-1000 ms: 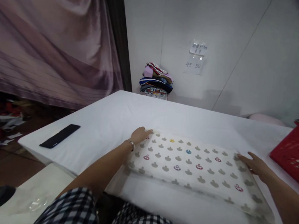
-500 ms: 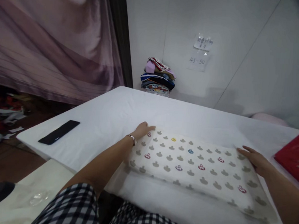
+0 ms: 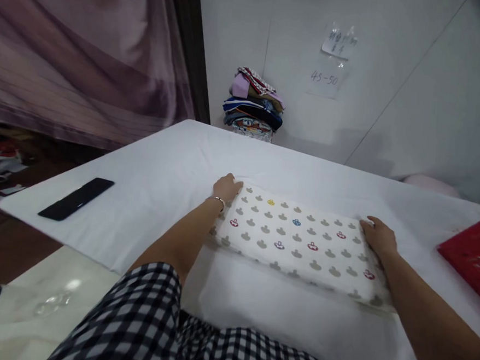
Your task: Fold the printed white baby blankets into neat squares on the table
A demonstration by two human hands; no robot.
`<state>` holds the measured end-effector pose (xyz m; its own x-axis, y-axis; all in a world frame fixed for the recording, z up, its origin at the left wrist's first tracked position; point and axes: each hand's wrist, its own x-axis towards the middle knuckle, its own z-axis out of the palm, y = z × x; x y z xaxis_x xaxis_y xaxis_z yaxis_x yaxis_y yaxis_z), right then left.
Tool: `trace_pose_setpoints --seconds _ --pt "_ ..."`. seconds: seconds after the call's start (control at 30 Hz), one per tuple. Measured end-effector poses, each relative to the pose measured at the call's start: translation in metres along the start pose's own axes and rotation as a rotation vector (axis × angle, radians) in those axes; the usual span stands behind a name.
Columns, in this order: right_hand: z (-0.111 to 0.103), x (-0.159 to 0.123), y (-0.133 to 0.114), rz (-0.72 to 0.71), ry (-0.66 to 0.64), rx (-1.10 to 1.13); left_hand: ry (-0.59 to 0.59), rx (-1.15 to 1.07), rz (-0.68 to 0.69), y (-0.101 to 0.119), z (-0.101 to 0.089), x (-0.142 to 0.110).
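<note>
A white cloth (image 3: 297, 238) printed with grey mushroom shapes and a few coloured ones lies folded into a long rectangle in front of me. At its far left corner, my left hand (image 3: 226, 190) has its fingers curled round the edge, the thumb towards the print. My right hand (image 3: 379, 237) grips the right edge near the far corner, thumb on top; its other fingers are partly hidden. Both hands keep the cloth stretched sideways between them on the white table (image 3: 163, 158).
A black flat slab (image 3: 76, 199) lies at the table's left end. A red plastic basket (image 3: 471, 251) stands at the right. Folded fabrics (image 3: 254, 104) are stacked beyond the far edge by the wall. A pinkish curtain (image 3: 84, 54) hangs at the left.
My right hand has come inward, and the cloth's right end now reaches less far to the right. Both hands stay at its edges. The head view has shifted a little.
</note>
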<state>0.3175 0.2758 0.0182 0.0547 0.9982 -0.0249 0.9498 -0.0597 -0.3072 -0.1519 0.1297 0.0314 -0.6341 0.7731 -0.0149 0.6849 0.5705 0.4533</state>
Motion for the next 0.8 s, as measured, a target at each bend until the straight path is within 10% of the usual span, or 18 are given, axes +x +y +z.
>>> trace_pose_setpoints --seconds 0.13,0.33,0.8 --pt "-0.01 -0.009 -0.005 -0.07 0.029 -0.111 0.048 0.138 0.099 0.006 -0.007 -0.014" --pt "0.001 -0.057 -0.011 -0.574 0.144 -0.196 0.026 0.291 0.57 -0.002 0.001 -0.051" --pt "0.013 -0.081 0.006 -0.493 -0.038 -0.221 -0.296 0.252 0.459 -0.01 -0.014 -0.067"
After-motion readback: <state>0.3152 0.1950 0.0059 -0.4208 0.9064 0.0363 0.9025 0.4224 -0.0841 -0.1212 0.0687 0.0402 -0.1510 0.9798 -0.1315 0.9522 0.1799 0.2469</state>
